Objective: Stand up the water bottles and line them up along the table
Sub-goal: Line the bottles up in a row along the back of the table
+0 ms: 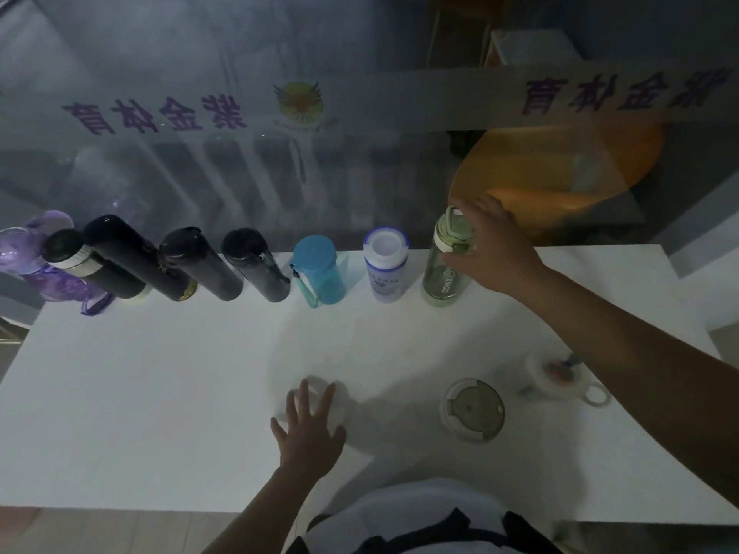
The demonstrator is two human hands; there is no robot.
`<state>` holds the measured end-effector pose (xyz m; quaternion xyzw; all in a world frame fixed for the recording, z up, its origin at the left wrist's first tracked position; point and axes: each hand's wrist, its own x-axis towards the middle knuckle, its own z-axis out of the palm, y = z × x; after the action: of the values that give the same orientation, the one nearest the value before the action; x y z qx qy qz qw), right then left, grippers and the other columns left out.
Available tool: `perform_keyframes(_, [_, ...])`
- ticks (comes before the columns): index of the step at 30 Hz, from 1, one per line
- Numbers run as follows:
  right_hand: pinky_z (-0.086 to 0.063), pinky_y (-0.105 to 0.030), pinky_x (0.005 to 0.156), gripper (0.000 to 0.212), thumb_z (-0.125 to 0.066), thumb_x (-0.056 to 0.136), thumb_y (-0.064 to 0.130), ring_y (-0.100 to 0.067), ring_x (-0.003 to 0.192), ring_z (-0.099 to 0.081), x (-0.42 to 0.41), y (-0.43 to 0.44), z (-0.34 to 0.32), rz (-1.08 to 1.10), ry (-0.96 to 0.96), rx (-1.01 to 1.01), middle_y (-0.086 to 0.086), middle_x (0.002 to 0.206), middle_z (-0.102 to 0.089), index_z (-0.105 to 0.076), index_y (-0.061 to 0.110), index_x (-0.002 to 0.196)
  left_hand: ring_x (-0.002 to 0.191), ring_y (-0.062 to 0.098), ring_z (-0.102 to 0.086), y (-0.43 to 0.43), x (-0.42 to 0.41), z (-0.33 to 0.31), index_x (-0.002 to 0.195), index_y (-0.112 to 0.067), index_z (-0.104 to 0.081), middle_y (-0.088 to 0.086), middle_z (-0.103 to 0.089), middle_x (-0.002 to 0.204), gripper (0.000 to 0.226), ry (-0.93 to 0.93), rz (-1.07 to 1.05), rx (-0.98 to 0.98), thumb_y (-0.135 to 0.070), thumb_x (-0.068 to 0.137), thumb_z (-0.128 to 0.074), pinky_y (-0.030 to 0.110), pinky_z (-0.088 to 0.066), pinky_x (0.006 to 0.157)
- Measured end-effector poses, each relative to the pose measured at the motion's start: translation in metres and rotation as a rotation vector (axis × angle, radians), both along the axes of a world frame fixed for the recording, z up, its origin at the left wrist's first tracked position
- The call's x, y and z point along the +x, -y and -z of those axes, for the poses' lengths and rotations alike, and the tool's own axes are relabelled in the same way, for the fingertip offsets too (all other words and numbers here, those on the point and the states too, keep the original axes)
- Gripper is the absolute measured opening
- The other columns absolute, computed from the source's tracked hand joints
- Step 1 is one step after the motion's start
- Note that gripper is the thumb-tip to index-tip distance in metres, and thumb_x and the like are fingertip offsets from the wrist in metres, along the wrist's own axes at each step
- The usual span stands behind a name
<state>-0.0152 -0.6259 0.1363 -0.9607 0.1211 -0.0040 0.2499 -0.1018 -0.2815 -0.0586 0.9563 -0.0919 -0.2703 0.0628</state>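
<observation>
Several bottles stand in a row along the table's far edge: a purple one [24, 249], several black ones [200, 265], a blue one [320, 273], a white and blue one [386, 269] and a clear green bottle [440, 281] at the right end. My right hand [492, 249] grips the green bottle at its lid and neck. Near the front edge, my left hand [308, 429] lies over the top of a blurred white bottle [340, 397], fingers curled on it. A bottle with a grey-green lid [474, 409] and a white bottle with a loop [554, 371] stand at the front right.
The white table [160, 393] ends at a glass wall with purple lettering [160, 113] right behind the row. An orange chair [560, 169] shows through the glass at the right. The person's white top [420, 509] is at the front edge.
</observation>
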Motion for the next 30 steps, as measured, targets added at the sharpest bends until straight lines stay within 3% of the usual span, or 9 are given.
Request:
perform_keyframes(2, [-0.038, -0.047, 0.106, 0.075, -0.071, 0.080, 0.037, -0.030, 0.134, -0.033, -0.024, -0.006, -0.005, 0.040, 0.109, 0.003, -0.005, 0.150, -0.030, -0.031, 0.029, 0.143, 0.149, 0.030, 0.016, 0.005, 0.003, 0.001, 0.149, -0.049, 0.011, 0.002, 0.022, 0.161, 0.075, 0.021, 0.024, -0.015, -0.056, 0.094, -0.040, 0.061, -0.002, 0.117])
perform_keyframes(4, [-0.028, -0.038, 0.110, 0.070, -0.068, 0.083, 0.040, -0.024, 0.136, -0.029, -0.057, -0.016, -0.005, 0.028, 0.184, -0.043, -0.002, 0.149, -0.030, -0.033, 0.026, 0.142, 0.149, 0.031, 0.016, 0.012, 0.006, 0.002, 0.148, -0.049, 0.013, 0.003, 0.021, 0.162, 0.076, 0.036, 0.075, -0.036, -0.059, 0.093, -0.039, 0.060, 0.000, 0.117])
perform_keyframes(7, [-0.015, -0.033, 0.114, 0.071, -0.061, 0.082, 0.052, -0.021, 0.141, -0.020, -0.114, -0.040, 0.006, -0.039, 0.066, -0.014, -0.002, 0.153, -0.028, -0.036, 0.027, 0.144, 0.149, 0.030, 0.013, 0.026, 0.008, 0.004, 0.149, -0.048, 0.012, 0.002, 0.019, 0.162, 0.075, 0.037, 0.153, -0.060, -0.062, 0.093, -0.037, 0.059, -0.001, 0.118])
perform_keyframes(10, [-0.025, -0.051, 0.113, 0.082, -0.053, 0.073, 0.065, -0.029, 0.143, -0.021, -0.159, -0.060, 0.029, -0.163, -0.146, -0.018, -0.008, 0.155, -0.027, -0.034, 0.030, 0.145, 0.150, 0.029, 0.013, 0.038, 0.006, 0.005, 0.150, -0.046, 0.008, 0.001, 0.016, 0.163, 0.075, 0.039, 0.222, -0.046, -0.064, 0.092, -0.035, 0.060, -0.004, 0.117])
perform_keyframes(13, [-0.026, -0.046, 0.113, 0.081, -0.062, 0.074, 0.055, -0.026, 0.143, -0.019, -0.178, -0.068, 0.046, -0.188, -0.344, -0.074, -0.004, 0.156, -0.021, -0.027, 0.036, 0.145, 0.150, 0.029, 0.012, 0.046, 0.004, 0.006, 0.151, -0.044, 0.005, 0.001, 0.012, 0.163, 0.075, 0.040, 0.265, -0.028, -0.066, 0.091, -0.034, 0.061, -0.005, 0.117])
perform_keyframes(18, [-0.041, -0.043, 0.101, 0.066, -0.061, 0.079, 0.028, -0.030, 0.132, -0.034, -0.183, -0.070, 0.061, -0.213, -0.297, -0.097, -0.008, 0.148, -0.033, -0.036, 0.029, 0.140, 0.150, 0.030, 0.010, 0.050, 0.004, 0.006, 0.152, -0.044, 0.004, -0.001, 0.009, 0.163, 0.077, 0.041, 0.285, -0.003, -0.069, 0.089, -0.034, 0.062, -0.007, 0.116])
perform_keyframes(30, [-0.044, -0.038, 0.089, 0.071, -0.071, 0.066, 0.040, -0.025, 0.114, -0.039, -0.148, -0.037, 0.027, -0.139, -0.289, -0.001, 0.000, 0.129, -0.039, -0.044, 0.032, 0.131, 0.150, 0.031, 0.010, 0.049, 0.009, 0.008, 0.149, -0.049, 0.010, -0.001, 0.009, 0.163, 0.080, 0.029, 0.307, 0.013, -0.071, 0.087, -0.036, 0.066, -0.012, 0.114])
